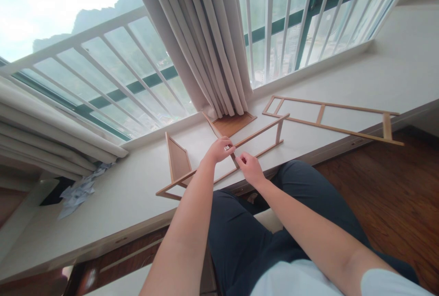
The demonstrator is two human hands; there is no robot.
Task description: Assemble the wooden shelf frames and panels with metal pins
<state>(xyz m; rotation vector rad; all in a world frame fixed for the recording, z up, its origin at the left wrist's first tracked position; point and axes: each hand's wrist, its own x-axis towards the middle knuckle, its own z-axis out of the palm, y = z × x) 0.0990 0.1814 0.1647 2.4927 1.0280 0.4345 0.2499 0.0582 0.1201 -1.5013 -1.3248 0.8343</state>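
Note:
A wooden ladder-like frame (259,130) stands on its side on the white sill in front of me. Two brown panels go with it: the left panel (178,159) rises behind the frame's left end, and the middle panel (236,124) reaches back under the curtain. My left hand (219,150) is closed on the frame near its middle crossbar. Just right of it, my right hand (251,169) is closed in a pinch at the same crossbar. A thin, pale piece (235,153) shows between the hands, too small to name.
A second wooden ladder-like frame (320,114) lies flat to the right, its end jutting past the sill (356,74) edge. A beige curtain (209,40) hangs behind the work. Crumpled paper or cloth (78,193) lies far left. White bars (103,58) guard the windows.

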